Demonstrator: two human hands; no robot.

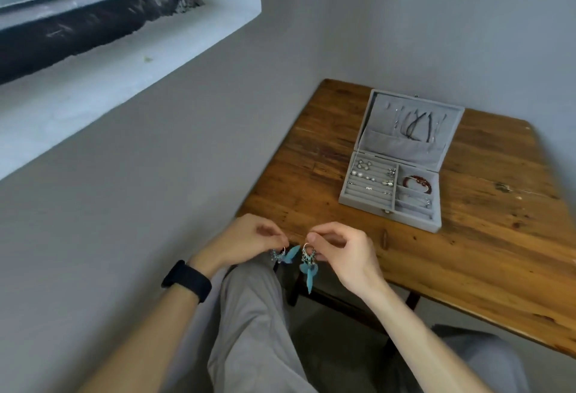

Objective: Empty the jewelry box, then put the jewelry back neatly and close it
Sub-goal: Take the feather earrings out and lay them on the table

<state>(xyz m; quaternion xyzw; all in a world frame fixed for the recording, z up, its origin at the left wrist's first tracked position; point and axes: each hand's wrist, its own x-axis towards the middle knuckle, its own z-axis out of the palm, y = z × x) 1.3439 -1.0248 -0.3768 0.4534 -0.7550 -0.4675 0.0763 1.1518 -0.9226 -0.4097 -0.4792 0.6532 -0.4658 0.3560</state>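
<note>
A grey jewelry box (361, 202) stands open on the wooden table (486, 252), its lid leaning back with necklaces (417, 126) hanging inside. Its left part holds several earrings and rings (371, 175); a red bracelet (417, 184) lies in a right compartment. Off the table's near left corner, my left hand (246, 238) pinches a blue feather earring (285, 255) by its hoop. My right hand (343, 252) pinches the matching feather earring (308, 268), which hangs straight down. Both hands are close together above my lap.
Grey walls close in on the left and behind the table, with a window ledge (134, 58) up left. My grey-trousered legs (255, 314) sit below the hands. A black watch (187, 280) is on my left wrist.
</note>
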